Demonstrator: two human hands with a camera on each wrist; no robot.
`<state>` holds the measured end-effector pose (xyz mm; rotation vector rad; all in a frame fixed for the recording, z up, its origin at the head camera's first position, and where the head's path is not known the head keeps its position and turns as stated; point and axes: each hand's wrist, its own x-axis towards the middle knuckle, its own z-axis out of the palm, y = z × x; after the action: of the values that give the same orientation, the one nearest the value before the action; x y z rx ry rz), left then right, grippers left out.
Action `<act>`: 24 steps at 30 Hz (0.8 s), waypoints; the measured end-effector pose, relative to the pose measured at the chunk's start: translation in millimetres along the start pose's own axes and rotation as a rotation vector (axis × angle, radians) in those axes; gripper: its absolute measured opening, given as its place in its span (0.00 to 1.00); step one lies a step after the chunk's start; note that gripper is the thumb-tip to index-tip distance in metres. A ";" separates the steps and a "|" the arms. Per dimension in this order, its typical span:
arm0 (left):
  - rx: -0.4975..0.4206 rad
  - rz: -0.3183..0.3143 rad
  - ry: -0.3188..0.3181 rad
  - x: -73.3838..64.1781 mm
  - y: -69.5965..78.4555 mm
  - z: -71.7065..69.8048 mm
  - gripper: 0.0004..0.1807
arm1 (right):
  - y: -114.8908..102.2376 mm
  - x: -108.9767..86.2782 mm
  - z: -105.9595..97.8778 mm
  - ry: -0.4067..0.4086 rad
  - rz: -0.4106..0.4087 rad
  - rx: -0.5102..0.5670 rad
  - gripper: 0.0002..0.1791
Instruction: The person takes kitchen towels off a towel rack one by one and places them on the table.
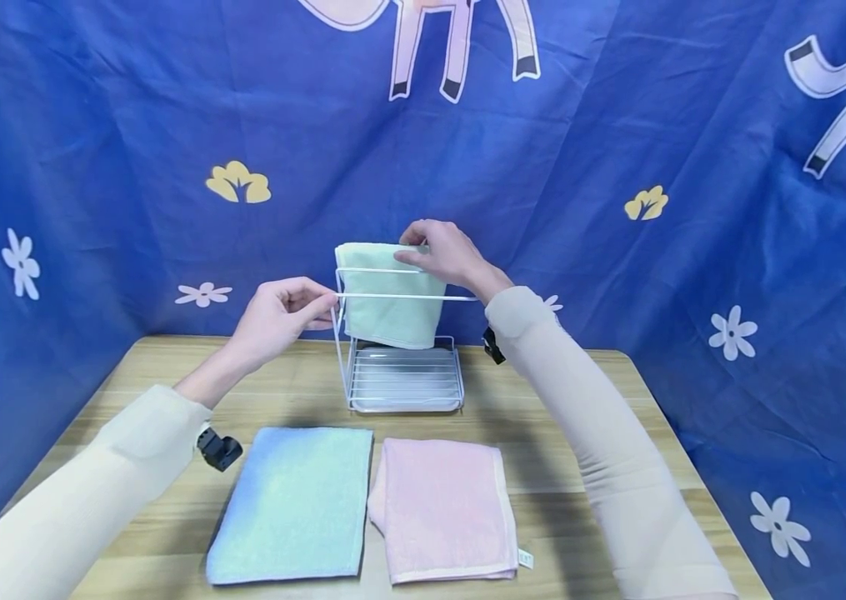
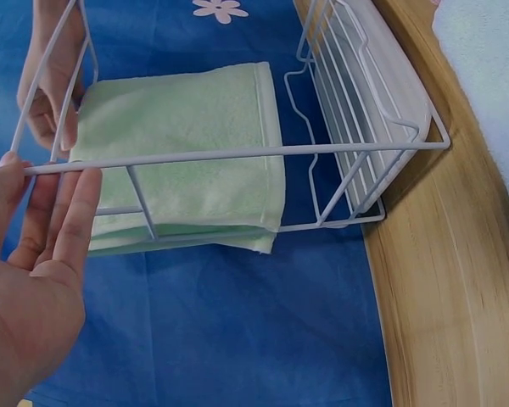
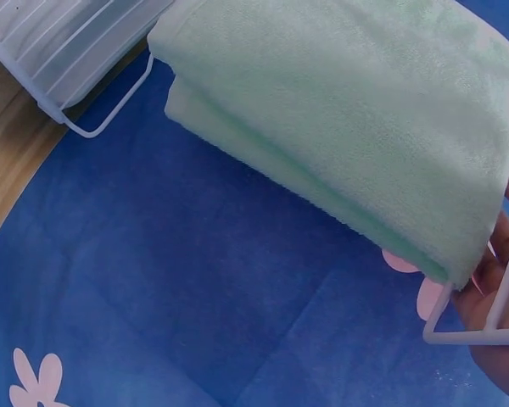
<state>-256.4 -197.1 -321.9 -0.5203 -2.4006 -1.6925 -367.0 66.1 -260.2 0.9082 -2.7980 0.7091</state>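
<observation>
A white wire rack [image 1: 411, 297] stands at the back of the table. A folded light green towel [image 1: 392, 317] hangs over one of its upper bars, with the layers draping down on both sides. My left hand [image 1: 280, 315] pinches the rack's upper left corner between thumb and fingers. At the top right of the towel is my right hand [image 1: 453, 252], holding the top edge with the thumb in front and fingers behind. From the left wrist view, the towel [image 2: 182, 127] hangs within the rack's frame. Part of the right hand [image 3: 496, 280] is hidden behind the wire in the right wrist view.
A white tray [image 1: 407, 403] sits in the rack's base. Nearer on the wooden table [image 1: 565, 500] lie a folded blue towel [image 1: 291, 504] and a folded pink towel [image 1: 447, 510], side by side. Blue patterned cloth [image 1: 302, 150] encloses the back and sides.
</observation>
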 end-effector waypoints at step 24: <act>-0.026 -0.002 -0.016 -0.7 0.3 0.3 0.15 | 2.0 2.2 4.7 0.069 -0.042 -0.064 0.12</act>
<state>-255.6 -196.9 -322.0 -0.5373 -2.3941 -1.7299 -369.8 64.1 -264.6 0.9103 -2.7163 0.6286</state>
